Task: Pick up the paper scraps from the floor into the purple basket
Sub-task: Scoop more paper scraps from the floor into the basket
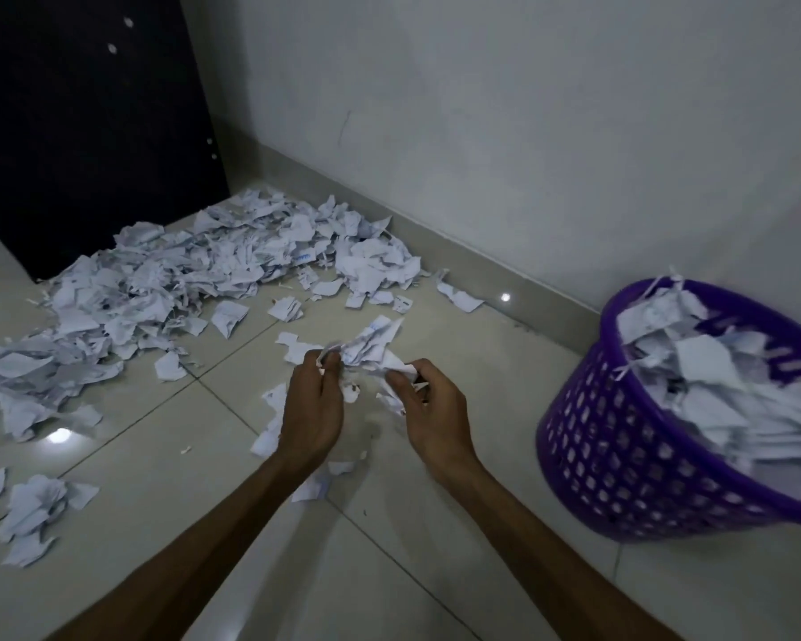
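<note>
Both hands out in front, low over the floor. Left hand (313, 404) curled around one end of a bunch of paper scraps (371, 347), right hand (428, 404) pinching the other end, fingers bent in on it. Bunch held between the two, probably so the loose bits stay gathered and do not spill on the way over (one hand alone would likely drop some). A few stray pieces lying directly under the hands, likely fallen or not yet gathered.

Purple basket (620, 437) standing at the right, well apart from the hands, near the wall, already heaped with paper above the rim, some strips poking over the edge. Little room left inside, so a risk of overflow with the next load. Basket within arm's sweep, presumably parked there to keep carries short.

Big pile of scraps (195, 270) remaining at the far left, pushed up against a dark cabinet (79, 131) and the skirting. Smaller clump (38, 515) at near left. Task judged roughly mid-way, plenty left on the ground.

Floor (435, 571): glossy pale tiles with thin dark grout lines, reflecting a couple of light spots. Plain grey-white wall (528, 131) behind, faint scuff on it. Dim lighting, corner of a room.
</note>
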